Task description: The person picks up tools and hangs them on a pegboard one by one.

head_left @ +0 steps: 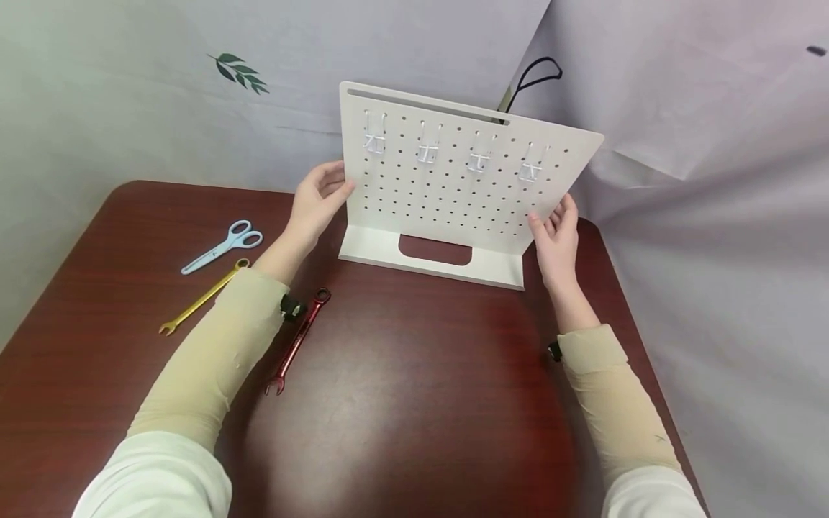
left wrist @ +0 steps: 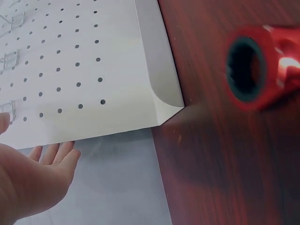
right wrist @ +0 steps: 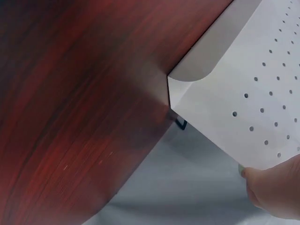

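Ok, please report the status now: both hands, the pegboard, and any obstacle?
Left hand and right hand gripping opposite side edges. White pegboard standing on wooden table. Red combination wrench lying front-left of it, not blocking.

Red wrench (left wrist: 276, 68) blurred and cut off in left wrist view; pegboard (head_left: 447, 183) partly hides black loop (head_left: 519, 89).

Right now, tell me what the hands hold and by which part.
The white pegboard, by its two upright side edges: the left hand grips the left edge, the right hand the lower half of the right edge.
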The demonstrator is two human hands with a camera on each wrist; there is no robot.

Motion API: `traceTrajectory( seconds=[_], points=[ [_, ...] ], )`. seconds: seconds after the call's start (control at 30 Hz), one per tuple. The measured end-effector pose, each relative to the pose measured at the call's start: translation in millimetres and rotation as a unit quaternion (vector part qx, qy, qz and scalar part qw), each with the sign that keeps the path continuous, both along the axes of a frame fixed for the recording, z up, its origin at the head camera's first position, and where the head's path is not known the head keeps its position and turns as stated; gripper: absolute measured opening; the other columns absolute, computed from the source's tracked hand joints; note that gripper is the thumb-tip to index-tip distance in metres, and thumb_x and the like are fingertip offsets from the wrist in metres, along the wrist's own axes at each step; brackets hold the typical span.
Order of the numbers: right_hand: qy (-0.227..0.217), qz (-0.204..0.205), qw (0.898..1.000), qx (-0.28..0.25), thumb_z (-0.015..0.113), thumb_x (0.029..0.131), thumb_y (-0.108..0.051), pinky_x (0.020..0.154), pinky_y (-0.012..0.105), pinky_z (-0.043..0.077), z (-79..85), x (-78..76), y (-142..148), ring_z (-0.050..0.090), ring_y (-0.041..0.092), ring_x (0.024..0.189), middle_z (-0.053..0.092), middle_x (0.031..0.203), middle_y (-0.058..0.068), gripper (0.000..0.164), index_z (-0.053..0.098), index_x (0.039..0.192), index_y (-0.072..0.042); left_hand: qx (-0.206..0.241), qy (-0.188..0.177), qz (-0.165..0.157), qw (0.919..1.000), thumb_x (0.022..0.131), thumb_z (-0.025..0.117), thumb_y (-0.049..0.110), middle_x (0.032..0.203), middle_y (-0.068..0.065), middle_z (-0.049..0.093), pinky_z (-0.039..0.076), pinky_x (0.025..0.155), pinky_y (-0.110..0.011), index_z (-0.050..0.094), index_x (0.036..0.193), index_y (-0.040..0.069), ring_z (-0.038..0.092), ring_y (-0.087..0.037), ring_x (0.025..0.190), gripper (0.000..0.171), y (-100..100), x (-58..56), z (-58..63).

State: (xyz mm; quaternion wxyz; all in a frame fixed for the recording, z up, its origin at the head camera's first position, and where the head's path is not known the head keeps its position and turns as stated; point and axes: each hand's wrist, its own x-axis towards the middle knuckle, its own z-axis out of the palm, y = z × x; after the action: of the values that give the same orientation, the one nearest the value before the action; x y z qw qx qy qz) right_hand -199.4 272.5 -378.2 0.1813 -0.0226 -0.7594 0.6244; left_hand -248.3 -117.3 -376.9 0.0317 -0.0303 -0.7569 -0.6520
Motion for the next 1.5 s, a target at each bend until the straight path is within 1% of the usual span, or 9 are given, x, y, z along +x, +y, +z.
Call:
traceTrajectory(
  seconds=[0.2, 0.4, 0.5, 0.73, 0.97, 1.13, 1.3, 1.43, 1.5],
  points=[
    [0.002, 0.019, 1.0, 0.001, 0.06, 0.104, -0.007, 0.132, 0.034, 0.029, -0.6, -7.6, -11, 0.038, 0.027, 0.155, 0.035, 0.166, 0.023, 0.076, 0.018, 0.166, 0.0, 0.0, 0.006, 0.014, 0.9999, 0.105, 0.067, 0.019, 0.156, -0.023, 0.055, 0.045, 0.123, -0.039, 0.046, 0.157, 0.001, 0.055, -0.033, 0.144, 0.058, -14, 11.4, 0.1],
    [0.003, 0.04, 0.999, 0.01, 0.061, 0.104, -0.009, 0.134, 0.036, 0.027, -1.6, -13.5, -19, 0.036, 0.029, 0.156, 0.033, 0.166, 0.024, 0.078, 0.016, 0.166, 0.001, -0.012, 0.005, 0.025, 0.9996, 0.106, 0.066, 0.02, 0.156, -0.023, 0.054, 0.045, 0.123, -0.038, 0.045, 0.157, 0.001, 0.055, -0.034, 0.144, 0.059, -25, 19.2, 0.3],
    [0.006, 0.053, 0.998, 0.016, 0.061, 0.104, -0.011, 0.134, 0.038, 0.027, -2.1, -15.4, -24, 0.036, 0.03, 0.155, 0.033, 0.166, 0.025, 0.079, 0.015, 0.167, 0.0, -0.008, 0.01, 0.033, 0.9994, 0.106, 0.065, 0.019, 0.155, -0.024, 0.055, 0.045, 0.123, -0.038, 0.045, 0.156, -0.001, 0.056, -0.034, 0.142, 0.058, -30, 22.7, 0.4],
    [0.007, 0.073, 0.997, 0.028, 0.062, 0.104, -0.01, 0.134, 0.039, 0.027, -2.6, -20.5, -33, 0.037, 0.033, 0.154, 0.033, 0.165, 0.026, 0.079, 0.014, 0.166, 0.001, -0.017, 0.011, 0.056, 0.9982, 0.107, 0.064, 0.022, 0.156, -0.022, 0.055, 0.045, 0.123, -0.037, 0.046, 0.157, 0.002, 0.056, -0.03, 0.142, 0.057, -40, 30.8, -1.7],
    [0.007, 0.087, 0.996, 0.023, 0.062, 0.103, -0.006, 0.135, 0.041, 0.025, -1.7, -24.2, -37, 0.036, 0.034, 0.156, 0.033, 0.165, 0.026, 0.08, 0.013, 0.167, 0.001, -0.016, 0.014, 0.069, 0.9974, 0.106, 0.065, 0.023, 0.154, -0.023, 0.056, 0.046, 0.122, -0.036, 0.048, 0.156, 0.002, 0.058, -0.027, 0.14, 0.056, -46, 33.1, -3.5],
    [0.002, 0.088, 0.996, 0.03, 0.062, 0.104, -0.007, 0.135, 0.039, 0.024, -3.0, -24.4, -38, 0.035, 0.032, 0.157, 0.031, 0.167, 0.025, 0.081, 0.012, 0.167, 0.001, -0.012, 0.015, 0.065, 0.9977, 0.107, 0.064, 0.022, 0.155, -0.024, 0.055, 0.046, 0.122, -0.035, 0.048, 0.156, 0.001, 0.059, -0.024, 0.138, 0.056, -48, 34.4, -2.8],
    [0.006, 0.086, 0.995, 0.039, 0.062, 0.104, -0.01, 0.135, 0.037, 0.025, -3.3, -23.8, -38, 0.037, 0.032, 0.155, 0.033, 0.165, 0.026, 0.08, 0.014, 0.167, 0.001, -0.006, 0.016, 0.061, 0.998, 0.107, 0.063, 0.02, 0.155, -0.023, 0.055, 0.045, 0.123, -0.035, 0.046, 0.156, 0.0, 0.056, -0.027, 0.142, 0.056, -50, 35.4, -2.1],
    [0.008, 0.087, 0.995, 0.046, 0.063, 0.104, -0.011, 0.134, 0.04, 0.027, -2.8, -23.8, -36, 0.039, 0.033, 0.154, 0.036, 0.164, 0.027, 0.078, 0.017, 0.166, 0.002, -0.004, 0.014, 0.056, 0.9983, 0.107, 0.062, 0.019, 0.157, -0.023, 0.054, 0.043, 0.125, -0.036, 0.045, 0.157, -0.001, 0.054, -0.029, 0.144, 0.056, -52, 34.6, -2.3],
    [0.005, 0.083, 0.995, 0.059, 0.064, 0.105, -0.012, 0.134, 0.041, 0.027, -1.6, -23.0, -33, 0.038, 0.033, 0.155, 0.036, 0.165, 0.026, 0.077, 0.019, 0.166, 0.002, -0.007, 0.012, 0.054, 0.9985, 0.108, 0.062, 0.019, 0.157, -0.023, 0.053, 0.043, 0.125, -0.037, 0.044, 0.158, 0.0, 0.054, -0.029, 0.144, 0.056, -52, 34.7, -2.0]
  ],
)
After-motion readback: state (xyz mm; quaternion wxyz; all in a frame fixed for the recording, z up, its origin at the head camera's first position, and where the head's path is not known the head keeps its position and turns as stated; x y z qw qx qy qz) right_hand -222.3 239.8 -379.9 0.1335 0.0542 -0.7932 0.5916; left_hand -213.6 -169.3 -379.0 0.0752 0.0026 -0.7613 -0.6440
